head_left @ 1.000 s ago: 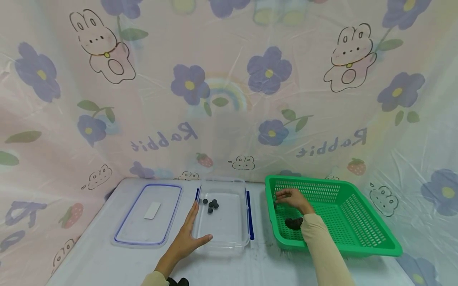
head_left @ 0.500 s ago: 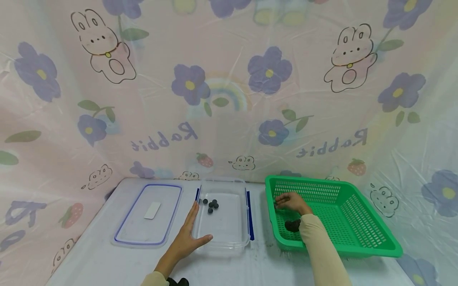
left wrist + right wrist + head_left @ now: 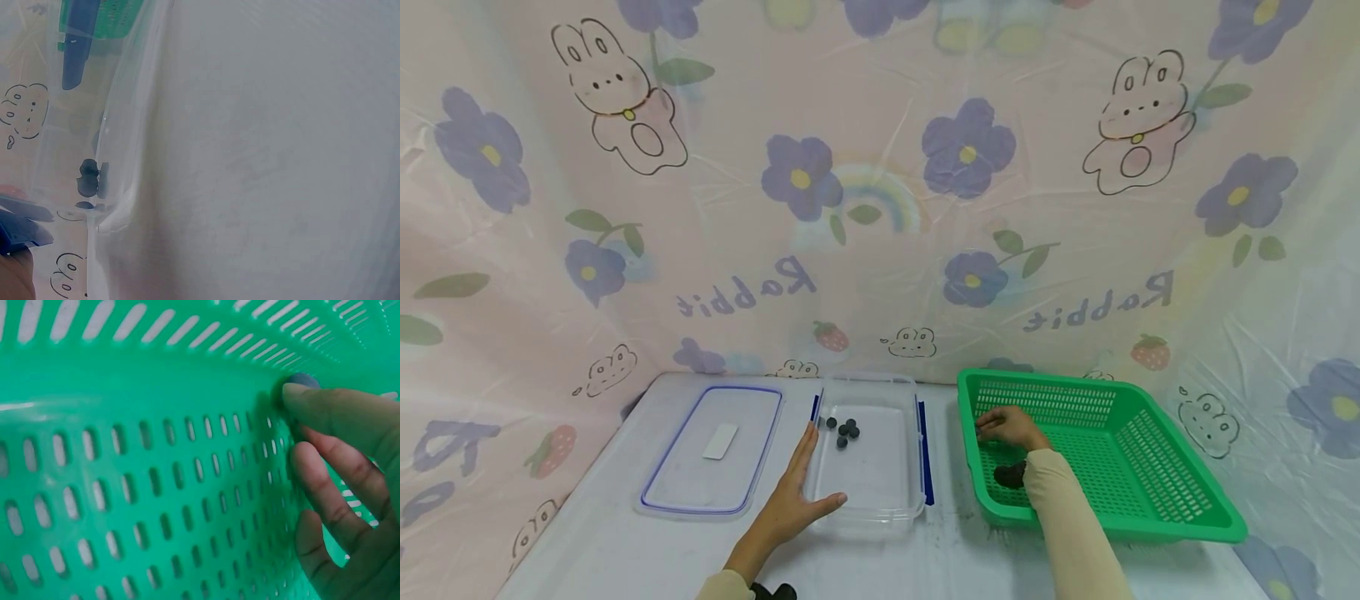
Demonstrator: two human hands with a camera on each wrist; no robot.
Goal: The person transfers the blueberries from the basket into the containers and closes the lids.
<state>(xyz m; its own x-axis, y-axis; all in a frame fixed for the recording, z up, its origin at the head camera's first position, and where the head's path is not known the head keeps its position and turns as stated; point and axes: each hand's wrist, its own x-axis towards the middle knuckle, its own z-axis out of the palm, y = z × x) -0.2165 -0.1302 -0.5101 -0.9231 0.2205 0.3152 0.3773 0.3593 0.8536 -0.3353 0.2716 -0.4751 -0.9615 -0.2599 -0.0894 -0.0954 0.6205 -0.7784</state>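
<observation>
In the head view my right hand (image 3: 1013, 427) is inside the green basket (image 3: 1187, 529), low by its left wall. The right wrist view shows thumb and fingers pinching a small dark-blue blueberry (image 3: 302, 380) near the basket's floor and wall; fingers partly hide it. My left hand (image 3: 790, 504) rests with straight fingers along the left side of a clear plastic container (image 3: 868, 483), thumb pointing toward its near edge. Inside that container several blueberries (image 3: 848, 430) lie grouped at the far left. The left wrist view catches only part of the hand (image 3: 15, 275) beside a blue latch (image 3: 22, 231).
A clear lid with a blue seal (image 3: 685, 475) and a white label (image 3: 720, 442) lies left of the container. Another blue latch (image 3: 924, 454) hangs on the container's right side. A white cloth covers the table (image 3: 865, 567), and a printed curtain (image 3: 880, 250) stands behind it.
My right hand has drawn its fingers in against the basket's left wall and sunk slightly lower. The left hand has stayed at the container.
</observation>
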